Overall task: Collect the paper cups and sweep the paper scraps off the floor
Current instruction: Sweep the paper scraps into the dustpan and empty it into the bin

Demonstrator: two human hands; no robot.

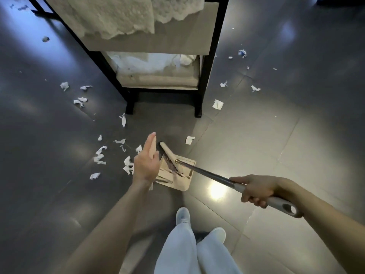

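White paper scraps (100, 155) litter the dark tiled floor, most to the left, with more on the right (217, 104). My right hand (254, 189) grips the grey handle of a broom (209, 176). Its beige head (166, 150) rests over a beige dustpan (182, 181) with comb teeth, standing on the floor in front of me. My left hand (147, 164) hovers with straight fingers at the dustpan's left side, next to a beige upright part; whether it touches is unclear. No whole paper cup is plainly visible. A crumpled blue-and-white piece (242, 53) lies far right.
A black-framed shelf unit (205, 84) stands straight ahead, holding folded cream cloths and lace. My legs in light trousers and my shoes (183, 215) are below. A bright light glare reflects off the tiles near the broom stick.
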